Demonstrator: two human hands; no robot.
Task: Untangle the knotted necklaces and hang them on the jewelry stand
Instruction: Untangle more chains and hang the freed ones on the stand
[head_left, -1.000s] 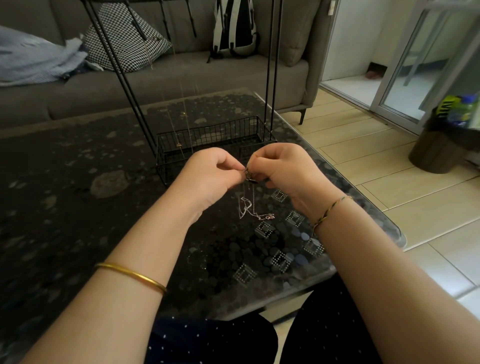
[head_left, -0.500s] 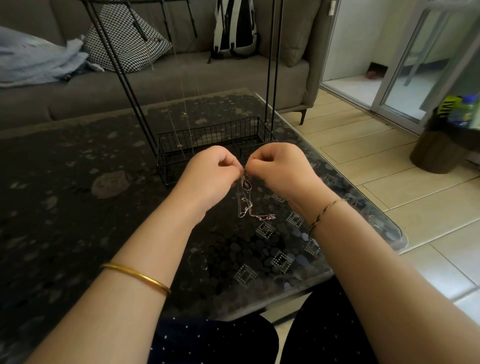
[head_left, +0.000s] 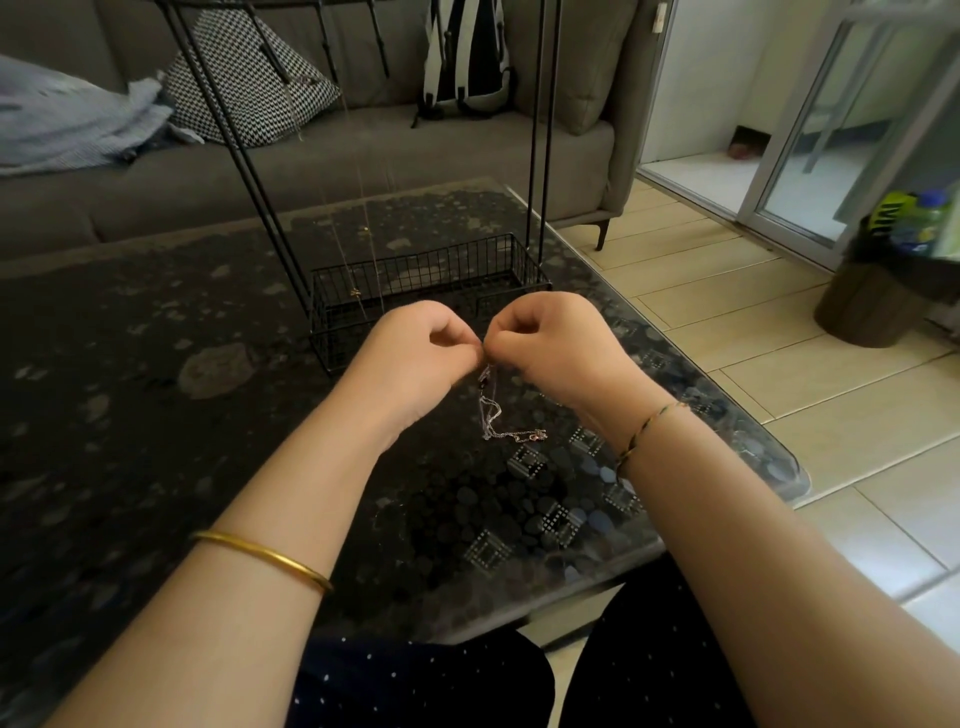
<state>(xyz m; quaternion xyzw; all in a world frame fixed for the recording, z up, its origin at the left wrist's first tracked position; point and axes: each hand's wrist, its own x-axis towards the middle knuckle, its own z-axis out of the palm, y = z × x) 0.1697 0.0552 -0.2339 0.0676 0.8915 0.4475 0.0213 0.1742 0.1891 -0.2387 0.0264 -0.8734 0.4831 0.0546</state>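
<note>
My left hand (head_left: 415, 358) and my right hand (head_left: 553, 348) meet fingertip to fingertip above the dark table (head_left: 130, 415), and both pinch the top of a tangle of thin necklaces (head_left: 491, 410). The chains hang down between my wrists, with a dark pendant near the top and a tail lying on the table to the right. Just beyond my hands stands the black wire jewelry stand (head_left: 431, 280), a basket base with tall thin legs. Fine gold chains (head_left: 358, 260) hang from its upper part, which is out of view.
A grey sofa (head_left: 311, 161) runs behind the table with a checked cushion (head_left: 249, 83), a crumpled cloth (head_left: 67, 119) and a backpack (head_left: 467, 57). Tiled floor and a dark bin (head_left: 872, 296) lie to the right. The table's edge ends near my knees.
My fingertips have closed together over the knot and the pendant has dropped lower between my hands. The chains hang slightly differently; my arms have barely moved.
</note>
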